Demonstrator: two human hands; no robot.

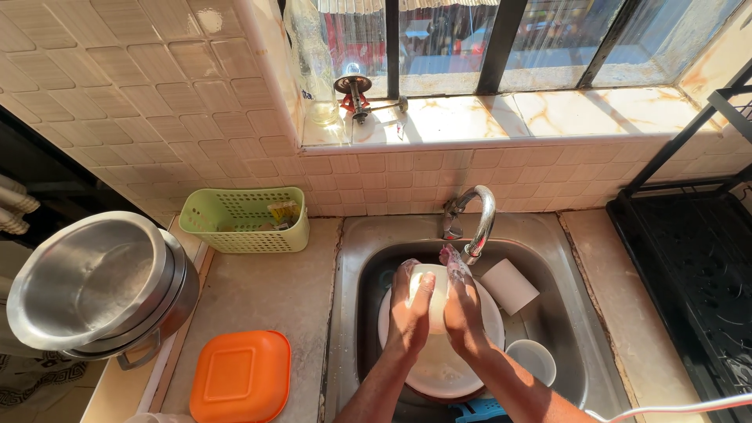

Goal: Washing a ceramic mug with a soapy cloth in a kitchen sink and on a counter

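Observation:
Both my hands are over the steel sink, under the curved tap. My left hand grips a white cup from the left, thumb across its side. My right hand is soapy and wraps the same cup from the right; something pinkish shows at its fingertips, too small to tell what. Below the cup lies a large white plate. Another white cup lies on its side to the right, and a small white bowl stands near the front right.
A green slotted basket stands at the back of the left counter. An orange square lid lies at the front. Stacked steel pots sit far left. A black rack is on the right. A bottle stands on the window ledge.

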